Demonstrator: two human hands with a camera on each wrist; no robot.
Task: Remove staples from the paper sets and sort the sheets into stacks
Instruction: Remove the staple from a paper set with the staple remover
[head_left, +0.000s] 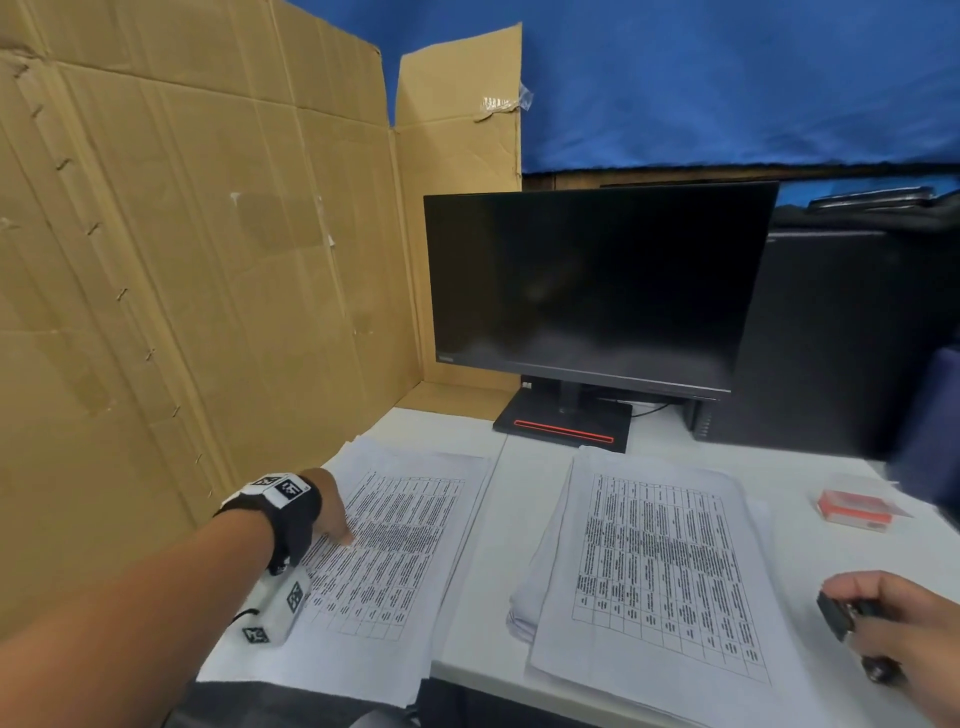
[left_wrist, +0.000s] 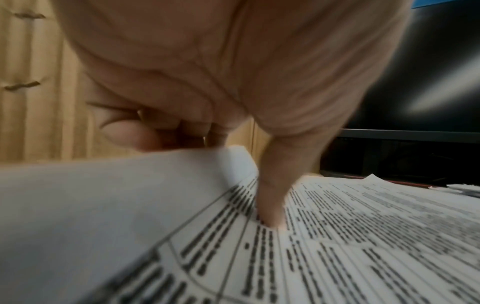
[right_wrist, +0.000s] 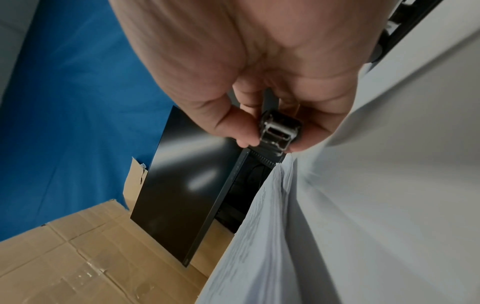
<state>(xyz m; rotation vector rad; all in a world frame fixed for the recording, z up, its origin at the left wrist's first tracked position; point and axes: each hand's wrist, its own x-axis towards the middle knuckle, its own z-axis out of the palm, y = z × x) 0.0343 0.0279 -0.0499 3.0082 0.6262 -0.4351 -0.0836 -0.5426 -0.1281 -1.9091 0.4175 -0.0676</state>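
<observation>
Two stacks of printed table sheets lie on the white table (head_left: 519, 519): a left stack (head_left: 400, 551) and a right stack (head_left: 654, 571). My left hand (head_left: 337, 525) is at the left stack's left edge. In the left wrist view its thumb (left_wrist: 271, 205) presses down on the top sheet (left_wrist: 363, 236) while the curled fingers (left_wrist: 155, 135) sit behind the sheet's lifted edge. My right hand (head_left: 878, 623) hovers right of the right stack and grips a black metal staple remover (head_left: 836, 616), which the right wrist view shows as the remover (right_wrist: 279, 131) pinched between thumb and fingers.
A black monitor (head_left: 592, 291) stands at the back of the table on a base with a red stripe (head_left: 563, 431). A cardboard wall (head_left: 182, 260) closes the left side. A small red box (head_left: 852, 512) lies at the right, behind my right hand.
</observation>
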